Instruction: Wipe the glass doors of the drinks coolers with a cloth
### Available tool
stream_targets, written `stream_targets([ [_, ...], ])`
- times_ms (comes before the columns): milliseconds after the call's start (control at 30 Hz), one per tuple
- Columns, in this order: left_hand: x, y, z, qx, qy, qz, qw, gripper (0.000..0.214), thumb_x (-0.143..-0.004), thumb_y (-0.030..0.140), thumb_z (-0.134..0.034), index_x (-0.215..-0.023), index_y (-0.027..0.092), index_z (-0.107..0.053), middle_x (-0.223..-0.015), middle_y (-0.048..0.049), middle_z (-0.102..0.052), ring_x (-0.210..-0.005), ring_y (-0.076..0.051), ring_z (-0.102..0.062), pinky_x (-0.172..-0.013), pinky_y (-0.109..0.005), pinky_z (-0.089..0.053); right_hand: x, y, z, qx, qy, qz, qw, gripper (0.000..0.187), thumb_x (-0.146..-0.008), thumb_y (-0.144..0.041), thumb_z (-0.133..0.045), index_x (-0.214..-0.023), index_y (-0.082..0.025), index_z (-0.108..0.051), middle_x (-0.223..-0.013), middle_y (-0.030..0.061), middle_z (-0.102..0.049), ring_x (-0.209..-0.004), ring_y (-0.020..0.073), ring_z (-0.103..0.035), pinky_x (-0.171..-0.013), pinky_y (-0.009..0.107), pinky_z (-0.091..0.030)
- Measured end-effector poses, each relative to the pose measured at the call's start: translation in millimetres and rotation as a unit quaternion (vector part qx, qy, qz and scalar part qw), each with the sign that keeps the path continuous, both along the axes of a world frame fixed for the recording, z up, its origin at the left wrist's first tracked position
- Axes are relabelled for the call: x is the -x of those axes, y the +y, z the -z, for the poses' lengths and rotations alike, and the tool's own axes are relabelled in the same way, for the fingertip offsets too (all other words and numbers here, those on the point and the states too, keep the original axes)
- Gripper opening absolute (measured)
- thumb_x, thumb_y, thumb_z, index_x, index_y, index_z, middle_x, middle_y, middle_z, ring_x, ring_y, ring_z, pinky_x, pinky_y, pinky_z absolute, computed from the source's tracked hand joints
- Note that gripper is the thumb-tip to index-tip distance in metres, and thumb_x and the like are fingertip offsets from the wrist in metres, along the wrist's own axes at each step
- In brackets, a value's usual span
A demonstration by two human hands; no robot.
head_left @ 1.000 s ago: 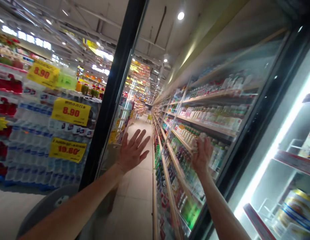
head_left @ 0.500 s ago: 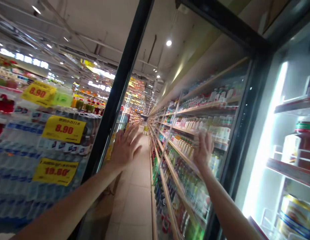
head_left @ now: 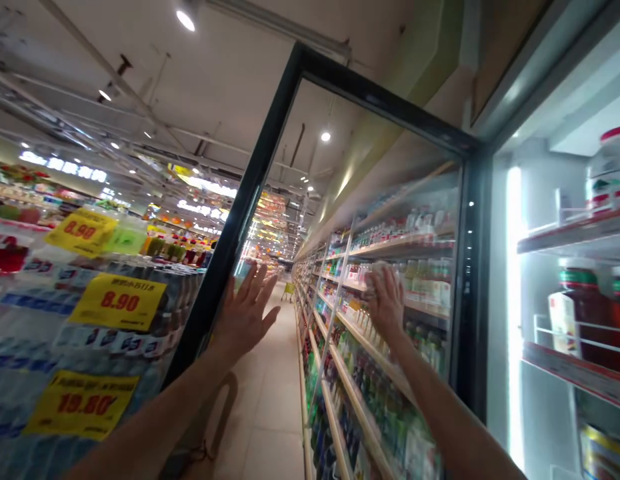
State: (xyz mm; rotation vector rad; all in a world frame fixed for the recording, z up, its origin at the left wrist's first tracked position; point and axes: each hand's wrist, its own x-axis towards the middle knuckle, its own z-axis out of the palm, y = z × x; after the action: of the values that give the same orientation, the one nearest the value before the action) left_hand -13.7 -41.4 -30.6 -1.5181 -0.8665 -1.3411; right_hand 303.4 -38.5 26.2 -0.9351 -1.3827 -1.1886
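A black-framed glass cooler door (head_left: 270, 153) stands swung out in front of me. My left hand (head_left: 245, 312) lies flat on its glass near the left frame, fingers spread. My right hand (head_left: 386, 301) presses flat on the glass further right, fingers together and stretched upward. Neither hand holds anything. Through the glass I see the aisle and long shelves of bottled drinks (head_left: 370, 347). To the right the lit cooler interior (head_left: 565, 280) is exposed, with a dark bottle (head_left: 587, 313) on its wire shelf.
Stacks of bottled water with yellow price signs (head_left: 117, 301) fill the left side. A tiled aisle floor (head_left: 275, 400) runs ahead between the stacks and the cooler row. White-lidded jars (head_left: 610, 167) sit on the upper cooler shelf.
The view has tilted upward and the door's top frame has come into sight. Both hands stay flat on the glass, drifting slightly left; more of the cooler interior shows at right.
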Motion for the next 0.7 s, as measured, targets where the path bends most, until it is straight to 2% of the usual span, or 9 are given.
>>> stream_targets([
  [100, 0, 2, -0.7, -0.010, -0.003, -0.001, 1.000, 0.063, -0.089, 0.042, -0.043, -0.145, 0.023, -0.021, -0.148, -0.0113, -0.029, -0.139, -0.027, -0.021, -0.113, -0.052, -0.011, -41, -4, -35.9, -0.060, 0.276, -0.011, 0.959, 0.054, -0.081, -0.025, -0.034, -0.132, -0.014, -0.046, -0.141, 0.0177, -0.038, -0.131, 0.0304, -0.033, -0.104, 0.057, -0.026],
  [167, 0, 4, -0.5, -0.020, -0.006, -0.002, 1.000, 0.062, -0.089, 0.042, -0.042, -0.145, 0.023, -0.021, -0.148, -0.0116, -0.029, -0.139, -0.027, -0.021, -0.113, -0.052, -0.012, -39, -4, -50.0, -0.073, 0.323, -0.019, 0.943, 0.055, -0.080, -0.024, -0.033, -0.133, -0.011, -0.045, -0.140, 0.0201, -0.039, -0.130, 0.0321, -0.035, -0.103, 0.059, -0.028],
  [233, 0, 6, -0.2, -0.031, -0.006, -0.001, 0.999, 0.061, -0.089, 0.041, -0.041, -0.145, 0.023, -0.021, -0.148, -0.0116, -0.030, -0.139, -0.027, -0.022, -0.113, -0.052, -0.012, -9, -2, -46.5, -0.060, 0.230, -0.020, 0.971, 0.053, -0.081, -0.024, -0.034, -0.132, -0.017, -0.047, -0.141, 0.0156, -0.039, -0.132, 0.0292, -0.033, -0.104, 0.056, -0.029],
  [300, 1, 9, -0.1, -0.038, -0.004, -0.004, 0.999, 0.061, -0.090, 0.041, -0.041, -0.145, 0.023, -0.022, -0.147, -0.0112, -0.031, -0.138, -0.027, -0.023, -0.113, -0.052, -0.012, 31, 1, -29.9, -0.033, 0.040, -0.017, 0.998, 0.051, -0.081, -0.023, -0.037, -0.131, -0.024, -0.048, -0.144, 0.0091, -0.037, -0.136, 0.0246, -0.028, -0.107, 0.051, -0.027],
  [367, 2, 12, 0.0, -0.039, -0.005, -0.007, 0.999, 0.060, -0.090, 0.041, -0.041, -0.144, 0.023, -0.024, -0.147, -0.0109, -0.032, -0.138, -0.026, -0.024, -0.113, -0.052, -0.013, 54, 4, -13.3, 0.009, -0.164, -0.007, 0.986, 0.049, -0.081, -0.022, -0.042, -0.129, -0.028, -0.049, -0.145, 0.0050, -0.037, -0.138, 0.0218, -0.024, -0.109, 0.048, -0.024],
  [433, 2, 13, 0.6, -0.036, -0.006, -0.010, 0.999, 0.058, -0.090, 0.041, -0.041, -0.143, 0.023, -0.027, -0.146, -0.0108, -0.034, -0.138, -0.026, -0.024, -0.113, -0.051, -0.014, 46, 4, -9.3, 0.017, -0.202, 0.001, 0.979, 0.048, -0.081, -0.022, -0.043, -0.128, -0.029, -0.050, -0.143, 0.0042, -0.039, -0.137, 0.0213, -0.026, -0.110, 0.048, -0.024],
  [533, 2, 14, 1.9, -0.022, -0.009, -0.014, 1.000, 0.057, -0.089, 0.043, -0.042, -0.141, 0.022, -0.032, -0.146, -0.0105, -0.035, -0.137, -0.027, -0.026, -0.112, -0.051, -0.015, -3, 2, -34.5, -0.035, 0.078, 0.002, 0.996, 0.048, -0.083, -0.025, -0.036, -0.130, -0.022, -0.049, -0.142, 0.0118, -0.040, -0.133, 0.0274, -0.031, -0.105, 0.056, -0.027],
  [600, 2, 13, 2.6, -0.013, -0.011, -0.015, 1.000, 0.056, -0.089, 0.043, -0.043, -0.140, 0.023, -0.034, -0.146, -0.0095, -0.035, -0.137, -0.027, -0.027, -0.112, -0.051, -0.015, -25, 2, -57.6, -0.066, 0.255, -0.006, 0.965, 0.053, -0.083, -0.026, -0.034, -0.134, -0.014, -0.044, -0.142, 0.0184, -0.038, -0.132, 0.0323, -0.033, -0.102, 0.059, -0.028],
  [700, 3, 13, 2.9, -0.018, -0.008, -0.015, 1.000, 0.054, -0.089, 0.041, -0.043, -0.139, 0.022, -0.035, -0.145, -0.0098, -0.036, -0.137, -0.027, -0.027, -0.112, -0.051, -0.014, -4, 4, -67.4, -0.067, 0.251, -0.016, 0.965, 0.054, -0.082, -0.025, -0.035, -0.135, -0.016, -0.043, -0.144, 0.0155, -0.036, -0.132, 0.0305, -0.031, -0.104, 0.056, -0.027],
])
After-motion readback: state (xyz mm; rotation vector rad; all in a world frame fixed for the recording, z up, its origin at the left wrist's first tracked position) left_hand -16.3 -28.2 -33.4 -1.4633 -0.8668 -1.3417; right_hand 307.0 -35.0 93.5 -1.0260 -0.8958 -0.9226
